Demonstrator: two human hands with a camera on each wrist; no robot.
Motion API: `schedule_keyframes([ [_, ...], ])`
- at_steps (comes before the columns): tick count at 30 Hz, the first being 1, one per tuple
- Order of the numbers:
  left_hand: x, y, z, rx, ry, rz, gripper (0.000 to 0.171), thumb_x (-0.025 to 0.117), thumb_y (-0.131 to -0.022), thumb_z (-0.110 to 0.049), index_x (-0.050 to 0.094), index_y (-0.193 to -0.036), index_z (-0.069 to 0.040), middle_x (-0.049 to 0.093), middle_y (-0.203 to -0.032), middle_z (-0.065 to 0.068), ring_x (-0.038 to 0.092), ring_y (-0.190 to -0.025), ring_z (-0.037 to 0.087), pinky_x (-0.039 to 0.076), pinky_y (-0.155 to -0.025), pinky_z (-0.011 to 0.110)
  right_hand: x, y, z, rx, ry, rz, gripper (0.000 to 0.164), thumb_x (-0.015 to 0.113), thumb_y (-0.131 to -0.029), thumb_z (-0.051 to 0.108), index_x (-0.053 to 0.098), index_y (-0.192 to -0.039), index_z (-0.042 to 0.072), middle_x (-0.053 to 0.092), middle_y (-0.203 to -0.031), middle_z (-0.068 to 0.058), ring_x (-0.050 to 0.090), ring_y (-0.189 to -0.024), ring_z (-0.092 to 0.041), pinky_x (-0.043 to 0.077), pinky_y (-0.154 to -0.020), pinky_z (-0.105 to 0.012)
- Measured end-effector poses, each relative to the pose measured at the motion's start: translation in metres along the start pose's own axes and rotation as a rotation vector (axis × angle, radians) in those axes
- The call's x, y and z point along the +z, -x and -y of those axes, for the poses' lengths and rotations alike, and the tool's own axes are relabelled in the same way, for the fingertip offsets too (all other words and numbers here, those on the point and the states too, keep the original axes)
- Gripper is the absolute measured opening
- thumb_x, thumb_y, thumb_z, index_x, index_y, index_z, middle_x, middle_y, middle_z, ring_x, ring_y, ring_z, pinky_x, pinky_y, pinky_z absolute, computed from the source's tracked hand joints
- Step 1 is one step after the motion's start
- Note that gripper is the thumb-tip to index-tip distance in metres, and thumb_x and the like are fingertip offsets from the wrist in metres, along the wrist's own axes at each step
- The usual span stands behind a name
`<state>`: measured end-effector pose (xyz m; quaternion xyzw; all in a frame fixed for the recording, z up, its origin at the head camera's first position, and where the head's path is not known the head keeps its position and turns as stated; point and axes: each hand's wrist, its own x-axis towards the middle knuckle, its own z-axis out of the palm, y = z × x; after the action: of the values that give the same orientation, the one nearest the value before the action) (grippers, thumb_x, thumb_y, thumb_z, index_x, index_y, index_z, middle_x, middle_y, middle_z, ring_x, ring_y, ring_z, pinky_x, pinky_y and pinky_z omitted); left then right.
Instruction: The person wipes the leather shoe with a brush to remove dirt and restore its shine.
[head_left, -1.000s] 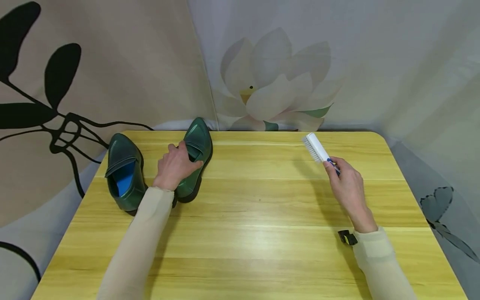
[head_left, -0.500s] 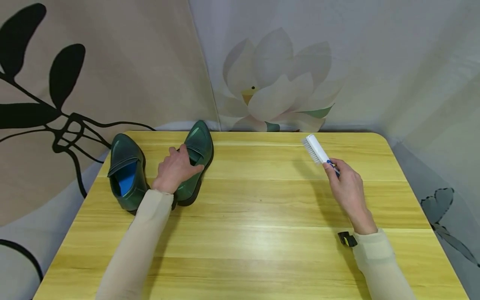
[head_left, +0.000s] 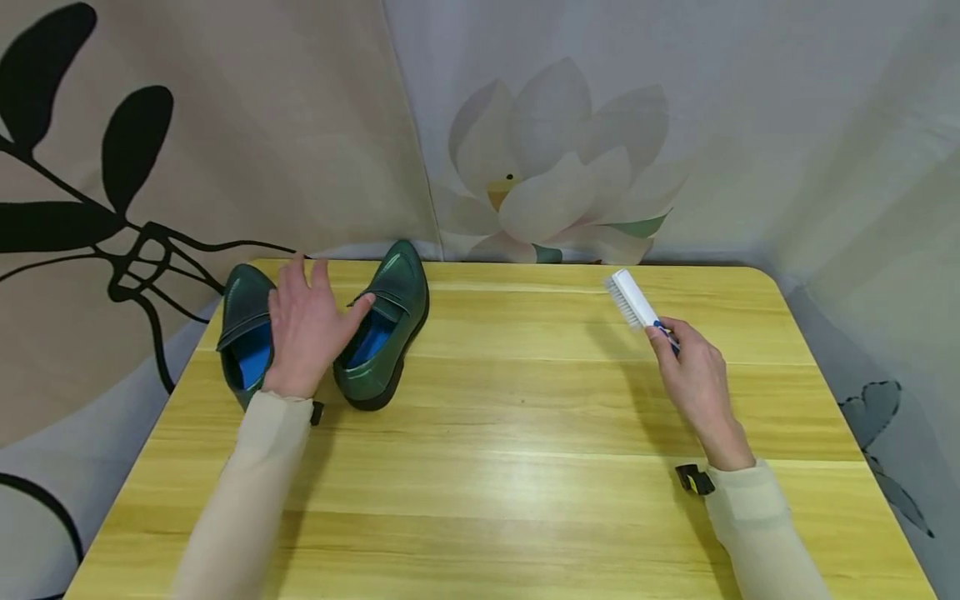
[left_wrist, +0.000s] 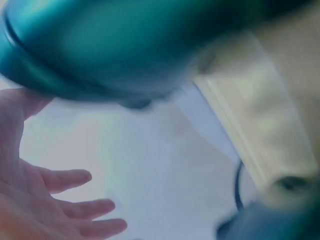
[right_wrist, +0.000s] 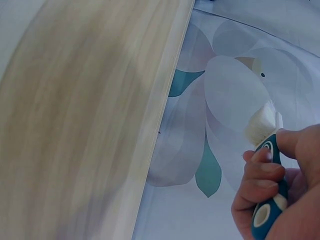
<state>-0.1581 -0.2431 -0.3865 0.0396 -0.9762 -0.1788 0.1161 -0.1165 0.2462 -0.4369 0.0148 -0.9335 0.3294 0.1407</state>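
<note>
Two green loafers with blue insoles stand on the left of the wooden table. My left hand (head_left: 303, 329) is between them, fingers spread and straight, partly covering the left loafer (head_left: 246, 302). Its thumb reaches toward the right loafer (head_left: 390, 333); in the left wrist view that thumb overlaps the edge of a green loafer (left_wrist: 110, 50). On the right side, my right hand (head_left: 693, 375) grips the blue-and-white handle of a brush (head_left: 633, 297), bristles facing left. The right wrist view shows fingers curled round the brush handle (right_wrist: 269, 210).
The pale wooden table (head_left: 525, 483) ends at a back edge close behind the loafers' toes. Behind it hangs a light curtain (head_left: 712, 125) printed with a flower and dark leaves. A small black clip (head_left: 695, 479) is by the right cuff.
My left hand has left the right loafer and moved left, its fingers spreading out. The right hand and brush have stayed in place.
</note>
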Motion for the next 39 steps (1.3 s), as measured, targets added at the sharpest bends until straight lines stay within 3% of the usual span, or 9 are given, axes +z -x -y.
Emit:
schedule_keyframes([
  [5, -0.009, 0.003, 0.035, -0.094, -0.102, 0.005, 0.100, 0.060, -0.097, -0.062, 0.024, -0.158, 0.009, 0.008, -0.162, 0.040, 0.005, -0.149, 0.062, 0.007, -0.110, 0.082, -0.001, 0.000, 0.001, -0.011, 0.005, -0.021, 0.049, 0.052, -0.110, 0.036, 0.064, -0.131, -0.006, 0.065, -0.087, -0.018, 0.047, -0.059, -0.022, 0.037, -0.049, -0.031],
  [9, -0.013, 0.004, 0.065, -0.195, -0.153, 0.107, 0.112, 0.054, -0.096, -0.070, 0.014, -0.158, 0.015, -0.001, -0.158, 0.048, 0.001, -0.143, 0.071, 0.007, -0.105, 0.087, -0.001, 0.000, 0.002, -0.011, 0.006, -0.020, 0.048, 0.053, -0.109, 0.035, 0.064, -0.131, -0.006, 0.065, -0.087, -0.018, 0.047, -0.059, -0.022, 0.037, -0.049, -0.031],
  [13, -0.014, 0.002, 0.090, -0.309, -0.141, 0.260, 0.119, 0.050, -0.095, -0.072, 0.000, -0.157, 0.016, -0.009, -0.153, 0.053, -0.002, -0.138, 0.076, 0.010, -0.101, 0.089, 0.000, 0.001, 0.002, -0.002, 0.006, -0.013, 0.049, 0.053, -0.109, 0.036, 0.064, -0.132, -0.006, 0.066, -0.087, -0.018, 0.048, -0.059, -0.022, 0.037, -0.048, -0.031],
  [19, -0.019, 0.000, 0.101, -0.453, -0.089, 0.463, 0.122, 0.047, -0.095, -0.073, -0.015, -0.155, 0.014, 0.000, -0.148, 0.059, 0.016, -0.132, 0.079, 0.026, -0.102, 0.083, 0.000, 0.003, 0.003, -0.009, -0.001, -0.013, 0.047, 0.054, -0.109, 0.034, 0.064, -0.131, -0.006, 0.067, -0.090, -0.020, 0.048, -0.060, -0.022, 0.037, -0.049, -0.031],
  [23, -0.023, -0.001, 0.107, -0.457, -0.054, 0.515, 0.113, 0.045, -0.100, -0.064, -0.012, -0.154, 0.017, 0.005, -0.144, 0.061, 0.025, -0.127, 0.077, 0.032, -0.103, 0.077, 0.001, 0.003, 0.003, -0.024, -0.005, -0.023, 0.046, 0.055, -0.109, 0.033, 0.064, -0.130, -0.006, 0.067, -0.090, -0.020, 0.049, -0.061, -0.024, 0.038, -0.051, -0.032],
  [27, -0.023, -0.002, 0.113, -0.409, -0.010, 0.476, 0.104, 0.049, -0.101, -0.056, -0.004, -0.157, 0.015, 0.004, -0.148, 0.059, 0.023, -0.128, 0.077, 0.030, -0.101, 0.080, 0.000, 0.002, 0.003, -0.023, -0.002, -0.024, 0.046, 0.055, -0.109, 0.033, 0.064, -0.130, -0.007, 0.067, -0.091, -0.020, 0.051, -0.063, -0.025, 0.039, -0.053, -0.034],
  [31, -0.022, 0.004, 0.118, -0.332, 0.043, 0.384, 0.099, 0.057, -0.100, -0.052, 0.008, -0.160, 0.010, 0.016, -0.150, 0.053, 0.028, -0.130, 0.072, 0.032, -0.100, 0.079, -0.001, 0.003, 0.003, -0.011, 0.002, -0.014, 0.047, 0.054, -0.109, 0.033, 0.064, -0.131, -0.007, 0.068, -0.093, -0.021, 0.051, -0.063, -0.025, 0.039, -0.052, -0.033],
  [35, -0.027, 0.018, 0.120, -0.250, 0.114, 0.243, 0.094, 0.063, -0.098, -0.046, 0.018, -0.161, 0.006, 0.027, -0.152, 0.047, 0.032, -0.133, 0.065, 0.032, -0.103, 0.075, -0.002, 0.004, 0.005, -0.005, -0.002, 0.007, 0.049, 0.053, -0.109, 0.035, 0.062, -0.133, -0.008, 0.066, -0.091, -0.020, 0.049, -0.061, -0.023, 0.038, -0.049, -0.031],
  [39, -0.041, 0.027, 0.113, -0.211, 0.208, 0.050, 0.088, 0.067, -0.097, -0.040, 0.023, -0.163, -0.002, 0.031, -0.157, 0.038, 0.034, -0.138, 0.059, 0.030, -0.107, 0.072, -0.003, 0.003, 0.005, -0.011, -0.005, 0.008, 0.050, 0.053, -0.110, 0.035, 0.062, -0.133, -0.008, 0.066, -0.091, -0.020, 0.049, -0.061, -0.022, 0.038, -0.049, -0.030],
])
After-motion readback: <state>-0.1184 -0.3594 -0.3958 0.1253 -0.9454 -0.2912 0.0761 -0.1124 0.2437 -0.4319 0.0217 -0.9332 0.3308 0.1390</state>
